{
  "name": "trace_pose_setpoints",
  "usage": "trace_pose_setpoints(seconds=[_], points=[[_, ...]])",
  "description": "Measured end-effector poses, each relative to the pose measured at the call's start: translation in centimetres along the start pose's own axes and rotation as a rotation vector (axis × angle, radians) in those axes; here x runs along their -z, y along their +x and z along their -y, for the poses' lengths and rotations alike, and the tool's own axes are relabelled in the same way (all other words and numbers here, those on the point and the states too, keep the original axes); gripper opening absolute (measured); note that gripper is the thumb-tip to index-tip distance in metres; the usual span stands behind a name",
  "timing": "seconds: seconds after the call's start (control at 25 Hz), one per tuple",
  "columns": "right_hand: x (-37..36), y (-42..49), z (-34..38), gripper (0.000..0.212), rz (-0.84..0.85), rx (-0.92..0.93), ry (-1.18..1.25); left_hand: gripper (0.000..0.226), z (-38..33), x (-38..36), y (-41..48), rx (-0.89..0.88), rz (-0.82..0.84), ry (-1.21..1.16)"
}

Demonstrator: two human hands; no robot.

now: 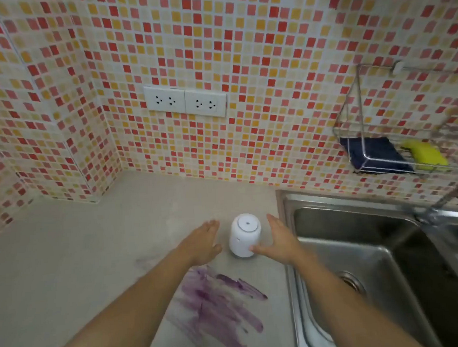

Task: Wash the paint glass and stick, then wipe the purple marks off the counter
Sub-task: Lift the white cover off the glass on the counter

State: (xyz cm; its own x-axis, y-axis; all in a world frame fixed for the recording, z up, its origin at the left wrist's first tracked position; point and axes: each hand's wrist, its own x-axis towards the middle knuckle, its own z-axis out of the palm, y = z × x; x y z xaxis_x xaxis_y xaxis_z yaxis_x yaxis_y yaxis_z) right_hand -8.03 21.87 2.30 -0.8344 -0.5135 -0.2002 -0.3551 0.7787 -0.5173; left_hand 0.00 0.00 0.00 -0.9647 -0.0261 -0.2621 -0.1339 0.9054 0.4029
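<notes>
Cup (244, 236), one, sits between left hand (203, 243) and right hand (279, 241).

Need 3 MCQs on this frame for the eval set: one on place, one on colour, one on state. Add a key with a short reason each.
1. Where do the purple marks lie?
A. On the counter, nearer the camera than the white cup
B. On top of the cup
C. Beyond the cup, farther from the camera

2. What colour is the sponge beside the dark blue cloth in the wire rack?
A. Green
B. Yellow
C. Pink

3. The left hand and right hand are:
A. Clenched in fists
B. Wringing a towel
C. Open, one on each side of the cup

Key:
1 A: the streaks cross the counter between the forearms, on the near side of the cup.
2 B: the sponge is bright yellow.
3 C: the fingers of both hands are straight, and the cup stands between the hands.
</notes>
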Motion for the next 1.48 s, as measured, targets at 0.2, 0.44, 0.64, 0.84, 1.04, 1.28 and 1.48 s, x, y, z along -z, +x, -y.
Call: trace_pose_setpoints(seconds=[0.2,0.44,0.64,0.84,1.04,1.28,1.48], points=[[-2.2,2.8,-1.6,0.086,0.014,0.100,0.297,0.082,-0.3,-4.0,3.1,0.058,0.069,-0.187],[-2.7,3.8,-2.5,0.074,-0.058,0.084,0.585,0.105,-1.1,-5.6,5.1,0.011,-0.040,-0.491],[-2.2,4.0,-2.9,0.066,-0.126,0.045,0.725,0.109,-3.0,-6.8,5.8,0.058,-0.168,-0.649],[-0.8,4.5,-3.3,0.070,-0.137,0.034,0.725,0.111,-3.4,-6.6,6.9,0.069,-0.186,-0.664],[-0.1,4.5,-2.4,0.071,-0.175,0.062,0.650,0.111,-3.7,-6.4,6.9,0.054,-0.192,-0.723],[0.6,4.7,-1.3,0.076,-0.245,0.083,0.578,0.089,-3.7,-5.8,6.7,0.030,-0.237,-0.791],[1.8,4.6,-0.2,0.075,-0.291,0.103,0.576,0.089,-3.5,-5.5,6.7,0.062,-0.239,-0.758]])
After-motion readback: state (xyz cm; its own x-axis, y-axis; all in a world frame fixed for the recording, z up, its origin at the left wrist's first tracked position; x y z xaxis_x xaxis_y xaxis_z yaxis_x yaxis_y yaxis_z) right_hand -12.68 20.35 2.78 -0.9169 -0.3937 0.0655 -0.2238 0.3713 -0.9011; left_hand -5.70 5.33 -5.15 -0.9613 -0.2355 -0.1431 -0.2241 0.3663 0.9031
